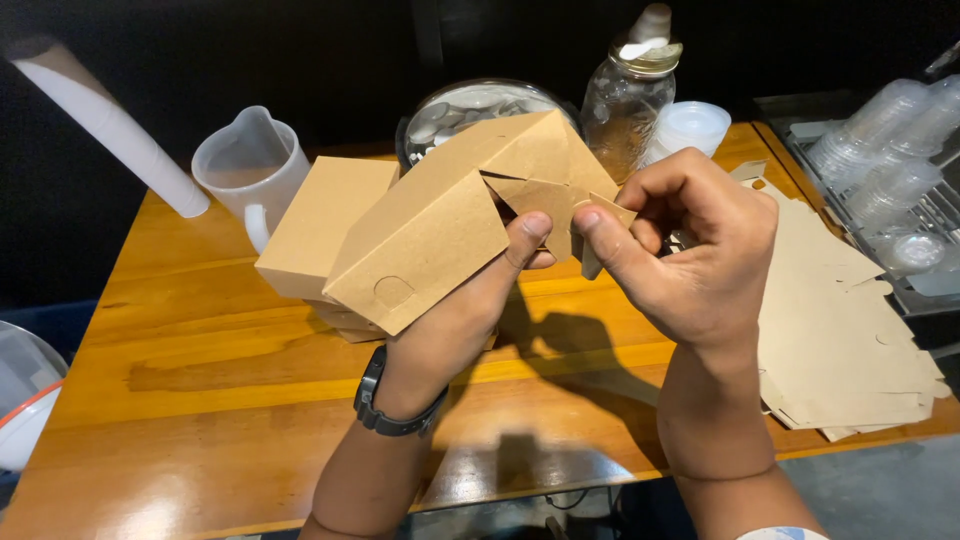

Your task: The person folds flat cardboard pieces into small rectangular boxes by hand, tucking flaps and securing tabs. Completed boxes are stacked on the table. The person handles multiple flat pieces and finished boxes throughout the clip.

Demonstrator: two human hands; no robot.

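A finished brown box (322, 222) sits on the wooden table (200, 400) at ten o'clock from your left hand (455, 320). That hand's fingers are clamped under the half-folded cardboard box (440, 230), thumb pressed on its front edge. At three o'clock, your right hand (700, 260) pinches a side flap (600, 215), apparently between thumb and forefinger. Flat blanks (840, 330) lie beyond.

Food-shop or cafe packing counter: stack of flat brown cardboard box blanks (840, 320) right of frame, rack of clear plastic lidded cups (890, 170) upper right, glossy orange wooden table (200, 400), clear plastic measuring jug (250, 165) upper left
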